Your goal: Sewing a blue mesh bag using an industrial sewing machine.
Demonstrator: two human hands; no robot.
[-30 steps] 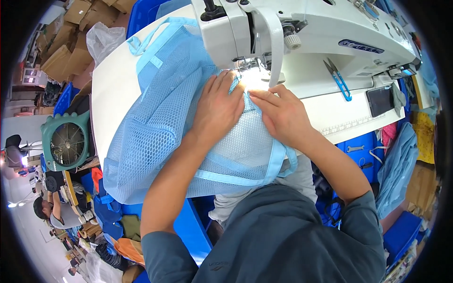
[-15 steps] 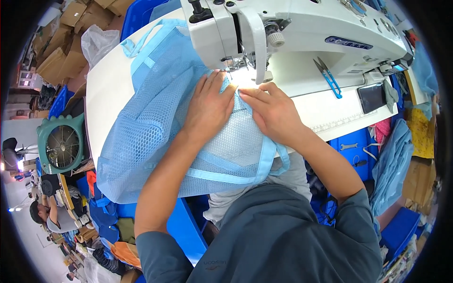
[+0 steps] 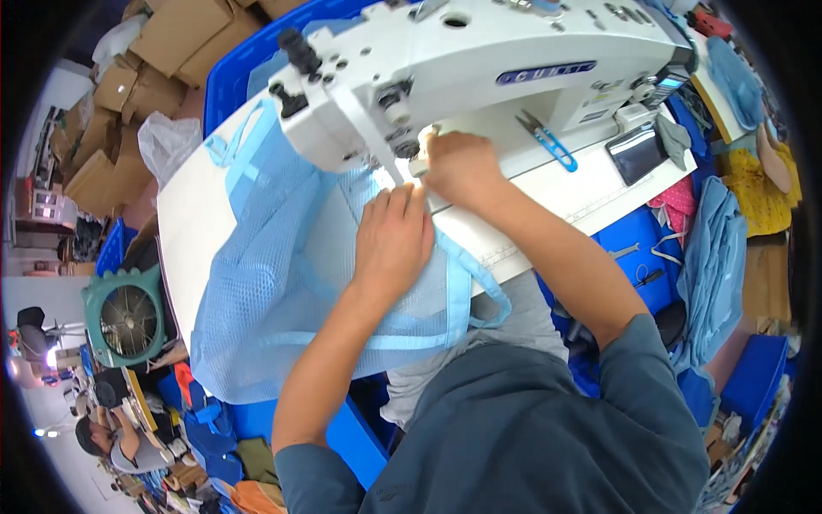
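My left hand [image 3: 392, 244] lies on the light-blue mesh bag [image 3: 257, 291], fingers flat and slightly bent, tips just below the lit needle area. My right hand [image 3: 462, 171] is raised beside the white sewing machine's head [image 3: 338, 128], right of the needle area, fingers curled; what they hold or touch is hidden. The bag spreads leftward over the white table [image 3: 184, 206], with straps at its top and lower right. On the machine bed, blue-handled scissors [image 3: 561, 154] lie right of my right hand, beside a dark phone [image 3: 632, 157].
A green fan [image 3: 128, 325] stands left, cardboard boxes [image 3: 163, 43] upper left. A blue bin [image 3: 223, 73] sits behind the table, a blue tray with tools [image 3: 616, 274] below its right edge. Blue fabric [image 3: 715, 265] hangs at right. A co-worker [image 3: 120, 441] works at lower left.
My right hand has lifted off the bag to beside the machine head, fingers now curled. My left hand sits lower relative to the needle. The view has shifted, showing more of the machine's top.
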